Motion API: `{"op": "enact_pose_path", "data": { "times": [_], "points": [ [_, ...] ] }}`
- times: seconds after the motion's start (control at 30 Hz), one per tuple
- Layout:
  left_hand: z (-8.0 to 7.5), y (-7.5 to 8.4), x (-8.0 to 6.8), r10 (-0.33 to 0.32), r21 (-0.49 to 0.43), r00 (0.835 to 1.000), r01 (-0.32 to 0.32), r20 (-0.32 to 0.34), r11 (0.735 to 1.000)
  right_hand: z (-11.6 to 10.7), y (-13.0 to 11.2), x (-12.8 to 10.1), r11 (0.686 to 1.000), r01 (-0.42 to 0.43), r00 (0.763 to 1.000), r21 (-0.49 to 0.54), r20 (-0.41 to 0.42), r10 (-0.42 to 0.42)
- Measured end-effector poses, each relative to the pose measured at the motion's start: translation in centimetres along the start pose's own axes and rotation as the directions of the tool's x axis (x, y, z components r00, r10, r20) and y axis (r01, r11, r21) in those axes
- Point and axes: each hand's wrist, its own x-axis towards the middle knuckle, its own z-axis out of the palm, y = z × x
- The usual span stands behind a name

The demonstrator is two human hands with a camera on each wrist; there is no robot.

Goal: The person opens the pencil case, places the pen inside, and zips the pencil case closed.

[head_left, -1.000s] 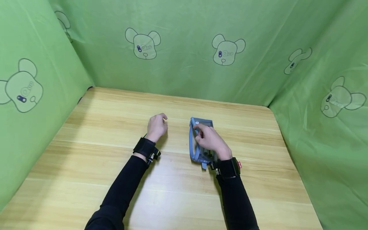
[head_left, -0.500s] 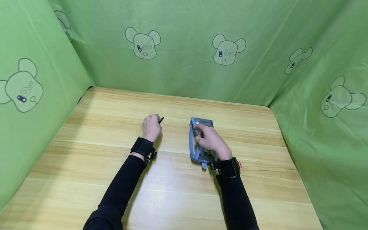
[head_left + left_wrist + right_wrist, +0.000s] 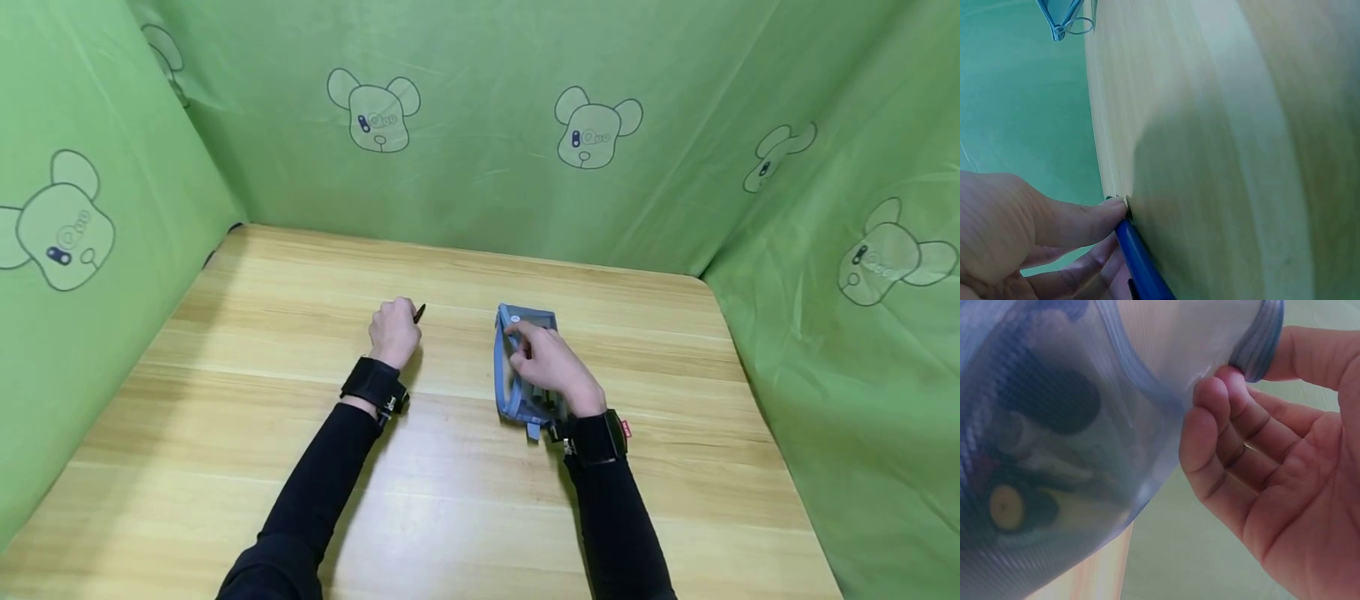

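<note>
My left hand (image 3: 395, 333) grips a slim blue pen (image 3: 1143, 262) over the left-middle of the table. Its dark end (image 3: 419, 313) sticks out past the fingers in the head view; the left wrist view shows thumb and fingers pinching the blue barrel. To the right stands a blue mesh pencil case (image 3: 498, 371), its long side opening facing left. My right hand (image 3: 553, 362) pinches the zipper edge (image 3: 1260, 344) of the case between thumb and fingers. Through the mesh, several blurred items (image 3: 1041, 456) show inside, one with a round yellow end.
The wooden table (image 3: 450, 517) is enclosed by green cloth walls (image 3: 480, 192) printed with bear heads at the back, left and right. A fabric tab (image 3: 533, 432) projects from the near end of the case.
My left hand has shifted slightly left and turned, so the pen's dark end now shows beyond the fingers. The right hand and the pencil case have stayed where they were.
</note>
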Motion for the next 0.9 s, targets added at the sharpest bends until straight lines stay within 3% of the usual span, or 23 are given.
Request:
{"op": "enact_pose_path", "data": {
  "times": [0.6, 0.9],
  "points": [
    [0.2, 1.5, -0.7, 0.028, -0.141, 0.999, -0.031, -0.023, 0.99, 0.0, 0.3, 0.3, 1.0, 0.004, 1.0, -0.002, 0.009, -0.004],
    [0.8, 3.5, -1.8, 0.028, -0.205, 1.0, -0.025, 0.009, 0.978, -0.1, 0.2, 0.1, 1.0, 0.005, 1.0, 0.004, 0.01, -0.005]
  ]
}}
